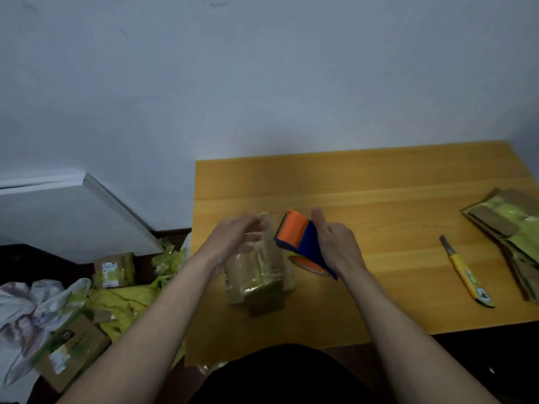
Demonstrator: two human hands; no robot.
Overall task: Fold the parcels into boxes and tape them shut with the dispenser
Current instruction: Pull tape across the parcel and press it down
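A small brown cardboard box (258, 275), shiny with tape, stands on the wooden table (379, 182) in front of me. My left hand (233, 237) hovers over the box's far left top, blurred, fingers loosely spread. My right hand (335, 240) grips the orange and blue tape dispenser (303, 243) just right of the box, its orange end tilted toward the box's far edge. Flattened parcels (507, 228) with yellow-green tape lie at the table's right edge.
A yellow utility knife (466, 275) lies on the table to the right. On the floor to the left sit taped boxes (115, 269), another box (73, 351), yellow wrapping scraps (122, 304) and a white bag (23, 310). A white board (73, 211) leans at the wall.
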